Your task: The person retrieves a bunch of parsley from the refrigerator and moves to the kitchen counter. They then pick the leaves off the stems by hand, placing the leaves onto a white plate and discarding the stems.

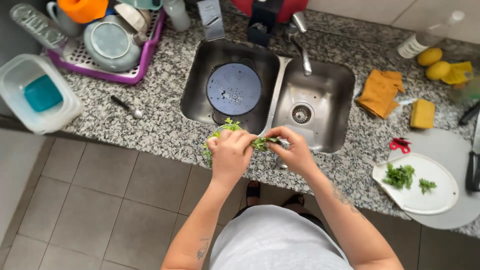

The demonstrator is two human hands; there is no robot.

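I see a bunch of green herbs gripped in my left hand, fingers curled tight around the stems, above the front edge of the granite desk. My right hand, just beside the left, pinches a leafy sprig of the same bunch between thumb and fingertips, so the two hands almost meet. Directly beyond the hands sits a double steel sink, its left basin holding a blue colander. To the right of my right hand, a white cutting board carries picked herb leaves, with a small red tool and a yellow sponge past it. Far left of my left hand stand a purple dish rack and a clear plastic tub.
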